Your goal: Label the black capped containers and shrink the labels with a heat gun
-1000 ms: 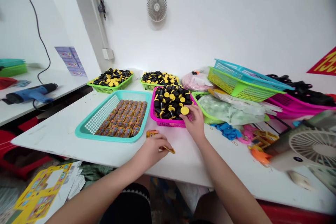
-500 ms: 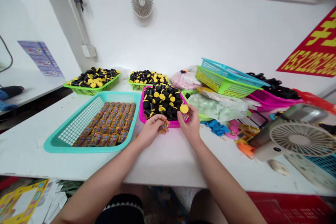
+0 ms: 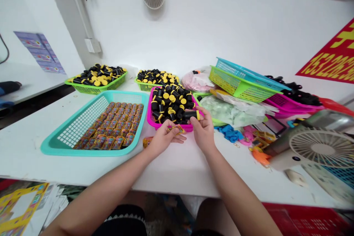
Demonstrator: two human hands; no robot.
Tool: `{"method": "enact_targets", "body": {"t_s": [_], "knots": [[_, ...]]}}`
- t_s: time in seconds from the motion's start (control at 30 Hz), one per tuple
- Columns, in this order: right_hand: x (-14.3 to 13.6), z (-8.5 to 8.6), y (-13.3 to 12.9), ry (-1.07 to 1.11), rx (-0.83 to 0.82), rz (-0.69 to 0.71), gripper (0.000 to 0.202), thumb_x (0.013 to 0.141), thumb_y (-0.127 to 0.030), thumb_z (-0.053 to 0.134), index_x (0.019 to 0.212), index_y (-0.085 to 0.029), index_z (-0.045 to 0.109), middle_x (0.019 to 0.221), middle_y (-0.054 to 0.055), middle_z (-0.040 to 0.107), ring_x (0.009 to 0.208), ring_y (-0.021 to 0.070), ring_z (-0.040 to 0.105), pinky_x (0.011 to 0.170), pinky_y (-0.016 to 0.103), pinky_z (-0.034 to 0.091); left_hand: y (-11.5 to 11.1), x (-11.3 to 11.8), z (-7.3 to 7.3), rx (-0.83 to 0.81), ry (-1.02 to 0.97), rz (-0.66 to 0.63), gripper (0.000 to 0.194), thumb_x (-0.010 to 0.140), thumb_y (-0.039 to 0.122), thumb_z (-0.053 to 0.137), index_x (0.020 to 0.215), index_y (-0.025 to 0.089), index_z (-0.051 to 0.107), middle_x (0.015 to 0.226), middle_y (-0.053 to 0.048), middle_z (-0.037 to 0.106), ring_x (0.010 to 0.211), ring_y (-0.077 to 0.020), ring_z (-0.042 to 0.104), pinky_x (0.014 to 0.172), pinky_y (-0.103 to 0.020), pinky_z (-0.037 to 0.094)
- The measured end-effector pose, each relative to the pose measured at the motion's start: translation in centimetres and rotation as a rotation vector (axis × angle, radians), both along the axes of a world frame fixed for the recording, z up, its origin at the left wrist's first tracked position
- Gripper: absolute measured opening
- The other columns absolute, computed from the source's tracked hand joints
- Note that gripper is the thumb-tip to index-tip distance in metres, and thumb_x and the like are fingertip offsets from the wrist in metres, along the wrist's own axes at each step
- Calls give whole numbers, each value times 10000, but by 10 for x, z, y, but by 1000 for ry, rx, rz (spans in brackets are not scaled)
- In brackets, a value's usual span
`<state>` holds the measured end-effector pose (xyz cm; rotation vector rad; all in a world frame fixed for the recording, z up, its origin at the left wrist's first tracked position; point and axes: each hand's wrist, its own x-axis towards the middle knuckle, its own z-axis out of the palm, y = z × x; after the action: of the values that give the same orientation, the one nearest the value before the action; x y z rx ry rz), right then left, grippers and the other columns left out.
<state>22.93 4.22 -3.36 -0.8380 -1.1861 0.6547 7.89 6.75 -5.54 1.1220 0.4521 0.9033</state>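
My left hand pinches a small yellow-orange printed label in front of the pink basket. Between the thumb and fingers of my right hand is a black cylinder with a yellow cap, lying sideways with the cap to the right. Many more such cylinders are heaped in the pink basket just behind both hands. Beside my left wrist lies a small stack of printed labels, partly hidden by it. Left of it, a turquoise basket holds rows of label-wrapped cylinders.
Two green baskets of capped cylinders stand at the back. To the right are stacked baskets, plastic bags, blue pieces and a desk fan. The table's front edge runs below my forearms.
The cylinder in my right hand has turned from cap facing me to lying sideways. My left fingers have spread a little, still holding the label. The view has shifted slightly.
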Motion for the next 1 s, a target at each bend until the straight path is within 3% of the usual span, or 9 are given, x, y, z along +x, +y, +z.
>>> {"method": "enact_targets", "body": {"t_s": [0.1, 0.23, 0.4, 0.7, 0.83, 1.0], "knots": [[1, -1, 0, 18, -24, 1, 391, 767, -416, 696, 1084, -248, 543, 1093, 71, 637, 881, 174, 626, 755, 318, 536, 0, -2, 2, 27, -32, 60, 490, 660, 501, 779, 795, 166, 449, 738, 2, 670, 752, -205, 717, 693, -351, 591], [3, -5, -1, 36, -40, 47, 348, 730, -438, 729, 995, -255, 598, 890, 16, 620, 722, 133, 577, 622, 252, 500, 4, -5, 0, 49, -76, 141, 412, 686, 471, 770, 839, 139, 580, 762, -25, 689, 716, -180, 700, 703, -355, 598], [2, -4, -5, -27, -61, 53, 386, 721, -503, 718, 990, -245, 616, 885, 33, 639, 758, 159, 593, 656, 280, 517, 7, -5, -2, 33, -65, 225, 436, 650, 512, 772, 834, 125, 696, 799, -48, 719, 699, -187, 695, 771, -398, 594], [-1, -4, -6, 13, -76, 65, 395, 727, -510, 711, 1000, -244, 613, 898, 29, 643, 746, 155, 603, 665, 288, 534, 4, -8, 2, 100, -16, 171, 400, 676, 508, 748, 881, 165, 764, 1062, -77, 721, 876, -235, 694, 860, -455, 574], [-1, -5, -4, -32, -120, 59, 383, 730, -494, 715, 1000, -244, 610, 902, 28, 651, 748, 153, 613, 671, 286, 531, 2, -9, 5, 126, 18, 197, 445, 651, 562, 741, 836, 158, 767, 1064, -83, 719, 855, -246, 699, 858, -456, 577], [-4, -2, -3, -82, -90, 73, 364, 717, -475, 732, 978, -259, 599, 889, 21, 652, 833, 171, 634, 742, 307, 538, 0, -11, 9, 166, 42, 258, 482, 640, 615, 715, 699, 138, 748, 986, -100, 735, 1040, -303, 650, 794, -399, 598]]}}
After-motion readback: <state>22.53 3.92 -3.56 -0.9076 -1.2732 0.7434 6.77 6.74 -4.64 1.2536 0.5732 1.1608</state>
